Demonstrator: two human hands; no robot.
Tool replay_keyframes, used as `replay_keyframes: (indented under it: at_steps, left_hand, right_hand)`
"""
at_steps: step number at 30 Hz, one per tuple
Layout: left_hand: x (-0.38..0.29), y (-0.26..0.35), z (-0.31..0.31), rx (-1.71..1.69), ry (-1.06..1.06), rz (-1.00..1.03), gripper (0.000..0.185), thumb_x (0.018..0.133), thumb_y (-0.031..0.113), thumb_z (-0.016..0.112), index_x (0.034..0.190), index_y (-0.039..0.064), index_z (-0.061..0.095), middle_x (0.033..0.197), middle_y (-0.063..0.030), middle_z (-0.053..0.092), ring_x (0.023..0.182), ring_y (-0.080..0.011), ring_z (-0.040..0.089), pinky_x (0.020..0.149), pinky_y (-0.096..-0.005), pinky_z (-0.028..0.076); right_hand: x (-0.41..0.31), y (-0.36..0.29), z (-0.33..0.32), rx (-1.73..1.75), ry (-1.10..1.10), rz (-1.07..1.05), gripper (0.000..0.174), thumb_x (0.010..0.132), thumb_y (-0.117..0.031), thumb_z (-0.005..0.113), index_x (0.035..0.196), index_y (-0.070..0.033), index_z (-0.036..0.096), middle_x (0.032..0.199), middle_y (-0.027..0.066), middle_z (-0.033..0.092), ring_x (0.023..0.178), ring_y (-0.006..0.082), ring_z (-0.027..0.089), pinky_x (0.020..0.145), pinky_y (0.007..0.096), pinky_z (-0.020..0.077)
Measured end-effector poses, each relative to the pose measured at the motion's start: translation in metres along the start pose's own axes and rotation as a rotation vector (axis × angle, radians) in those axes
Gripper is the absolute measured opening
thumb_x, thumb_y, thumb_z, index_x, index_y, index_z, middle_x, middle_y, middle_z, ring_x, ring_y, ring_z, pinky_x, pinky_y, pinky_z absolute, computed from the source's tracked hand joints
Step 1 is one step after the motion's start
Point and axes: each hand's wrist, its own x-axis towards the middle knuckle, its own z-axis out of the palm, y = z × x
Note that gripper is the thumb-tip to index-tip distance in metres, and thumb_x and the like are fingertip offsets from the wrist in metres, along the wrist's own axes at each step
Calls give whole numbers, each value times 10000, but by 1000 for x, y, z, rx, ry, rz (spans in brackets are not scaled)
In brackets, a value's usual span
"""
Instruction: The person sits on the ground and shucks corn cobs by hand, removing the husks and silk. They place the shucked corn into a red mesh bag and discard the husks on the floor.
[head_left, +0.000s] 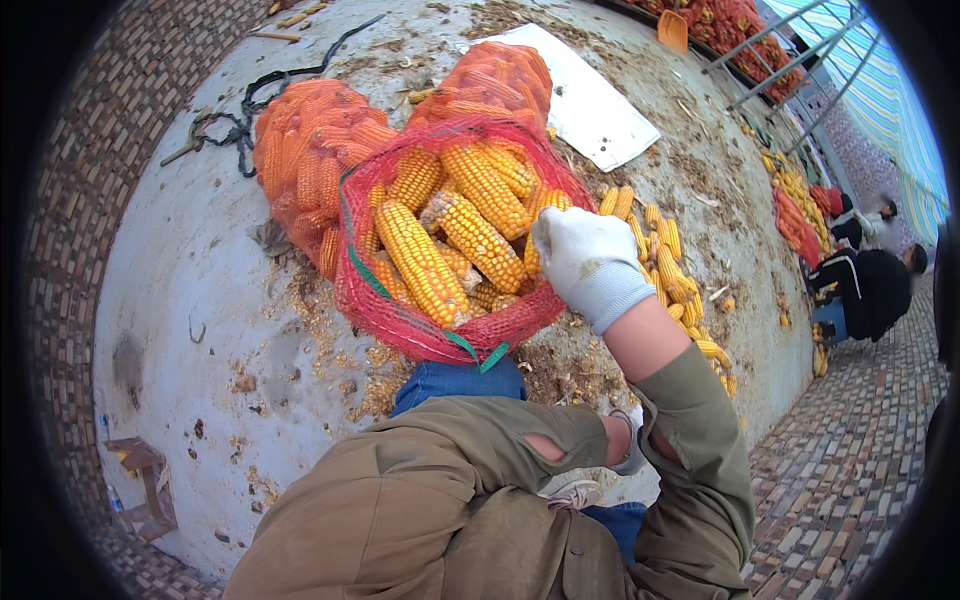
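A red mesh bag (405, 337) with a green drawstring stands open before me, filled with yellow corn cobs (480, 240). My right hand (589, 251), in a white knit glove, is curled into a fist at the bag's right rim, closed on the mesh there. A few cobs lie right against its fingers. Lower down, my left hand (632, 450), also gloved, is mostly hidden behind my right forearm; whether it holds anything does not show. Bare cobs (671, 262) lie in a heap on the concrete to the right of the bag.
Two full orange mesh bags (315, 165) (487, 82) stand behind. Beyond them lies a white sheet (592, 97). A black strap (247, 112) is at the far left, a small wooden stool (146, 487) at lower left. People (862, 289) sit by corn at far right.
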Motion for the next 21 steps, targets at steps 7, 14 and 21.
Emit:
replay_keyframes:
  at_steps: [7, 14, 21]
  left_hand:
    - [4, -2, -2, 49, 15, 44, 278, 784, 267, 613, 916, 66, 752, 858, -146, 722, 825, -334, 707, 726, -441, 543]
    - [7, 3, -30, 86, -325, -4, 507, 760, 223, 696, 1234, 67, 606, 1214, -230, 595, 1114, -351, 609, 841, -473, 532]
    - [14, -16, -12, 194, -247, -222, 817, 769, 408, 744, 1449, 115, 400, 1511, -223, 319, 1347, -366, 399, 994, -484, 429]
  right_hand:
    - [-101, 140, 43, 993, 323, 258, 250, 978, -271, 548, 1102, -102, 683, 931, 138, 710, 838, 320, 687, 742, 392, 526]
    - [-266, 259, 174, -221, -502, 1027, 970, 744, -521, 744, 1517, -168, 277, 1570, 147, 249, 1413, 342, 310, 1098, 512, 321]
    - [-319, 297, 303, 104, -584, 1236, 780, 774, -477, 720, 1415, -138, 434, 1482, 104, 378, 1352, 309, 388, 1028, 487, 400]
